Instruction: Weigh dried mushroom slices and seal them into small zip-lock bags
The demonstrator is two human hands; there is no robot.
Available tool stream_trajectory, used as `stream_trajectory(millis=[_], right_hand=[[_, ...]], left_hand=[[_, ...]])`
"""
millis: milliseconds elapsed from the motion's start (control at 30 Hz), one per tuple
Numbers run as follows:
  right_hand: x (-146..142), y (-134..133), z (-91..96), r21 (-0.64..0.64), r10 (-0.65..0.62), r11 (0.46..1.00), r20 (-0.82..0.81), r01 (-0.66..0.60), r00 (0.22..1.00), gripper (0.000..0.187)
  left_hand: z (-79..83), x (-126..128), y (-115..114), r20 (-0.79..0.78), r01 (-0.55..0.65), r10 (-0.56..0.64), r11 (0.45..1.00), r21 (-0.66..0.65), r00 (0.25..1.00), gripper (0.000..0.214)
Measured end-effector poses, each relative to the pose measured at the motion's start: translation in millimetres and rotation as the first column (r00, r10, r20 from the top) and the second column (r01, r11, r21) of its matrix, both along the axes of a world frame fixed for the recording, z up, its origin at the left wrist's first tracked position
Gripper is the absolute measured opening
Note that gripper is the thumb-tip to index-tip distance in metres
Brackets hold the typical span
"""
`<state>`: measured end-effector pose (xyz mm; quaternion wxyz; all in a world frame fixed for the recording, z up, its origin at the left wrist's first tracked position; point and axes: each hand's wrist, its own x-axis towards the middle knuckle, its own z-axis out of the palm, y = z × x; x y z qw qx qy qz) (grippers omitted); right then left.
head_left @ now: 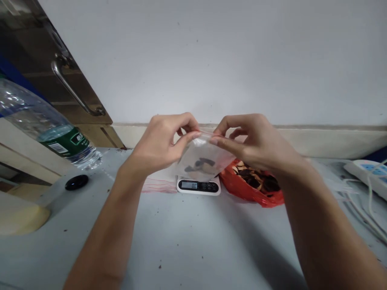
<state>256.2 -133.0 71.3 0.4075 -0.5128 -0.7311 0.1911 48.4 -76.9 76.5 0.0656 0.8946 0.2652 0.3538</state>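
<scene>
Between my two hands hangs a clear zip bag (190,159) with a few dark and pale dried pieces at its bottom. My left hand (166,141) pinches the bag's top edge between thumb and fingers. On the other side of the same edge, my right hand (248,137) grips it in a pinch. Below and behind the bag sits a white digital scale (199,187), its display reading 0.0; the bag covers most of its top. A red plastic bag (250,197) of dark and pale dried slices lies to the right, partly hidden by my right hand and forearm.
Flat zip bags (159,185) with red seams lie left of the scale. Further left are a water bottle (60,133), a black round object (76,182) and a pale yellowish object (21,215). A white device (369,173) with cables is at right. A wall (226,60) rises behind.
</scene>
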Motion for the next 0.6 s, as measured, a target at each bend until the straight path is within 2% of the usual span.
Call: stream_trajectory(millis=[200,367,500,600], right_hand=[[23.2,3.9,-2.5,-0.053,-0.058,0.997,0.062,0.062,0.996,0.026],[35.2,5.9,-2.8,-0.025,-0.052,0.998,0.111,0.055,0.993,0.025],[38.6,6.1,-2.8,-0.049,-0.111,0.992,0.152,0.120,0.982,0.023],[38.5,3.5,-1.2,-0.070,-0.164,0.982,0.124,0.174,0.979,0.028]], left_hand=[[3.1,-12.7,7.8,0.008,-0.105,0.105,0.994,0.000,0.994,0.013],[2.7,-15.1,10.5,-0.025,-0.133,0.133,0.991,-0.012,0.991,0.015],[2.4,-11.9,11.2,-0.043,-0.117,0.115,0.993,-0.032,0.992,0.016],[1.8,-7.6,11.0,-0.013,-0.068,0.068,0.997,-0.040,0.998,0.014]])
